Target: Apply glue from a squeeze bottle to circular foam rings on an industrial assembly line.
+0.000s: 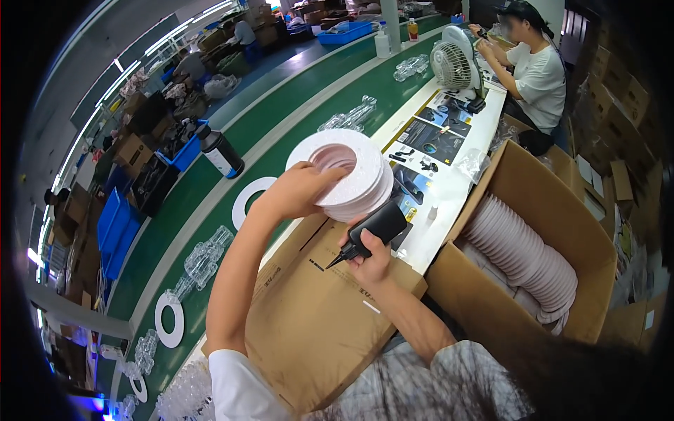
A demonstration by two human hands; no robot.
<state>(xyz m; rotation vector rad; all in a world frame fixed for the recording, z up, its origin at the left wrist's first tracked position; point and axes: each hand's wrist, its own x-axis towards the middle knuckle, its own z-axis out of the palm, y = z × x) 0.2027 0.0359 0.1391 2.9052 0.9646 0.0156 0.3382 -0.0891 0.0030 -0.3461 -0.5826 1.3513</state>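
Observation:
My left hand (303, 189) grips a stack of flat white rings (367, 158), its fingers reaching into the centre hole. The stack is tilted over the far end of a brown cardboard box (295, 330) lying in front of me. Closed around a black squeeze bottle (382, 223) is my right hand (374, 263), just below the stack. The bottle's thin nozzle points down and left, above the cardboard. Left of my left hand, a single white ring (240, 203) lies partly hidden by my arm on the green belt (210, 184).
Clear plastic figure-like parts (205, 261) and another white ring (169, 321) lie along the belt. A black bottle (220, 151) stands farther off. At right, an open carton (463, 277) holds many more rings. Beyond the fan (453, 64) sits a person (537, 70).

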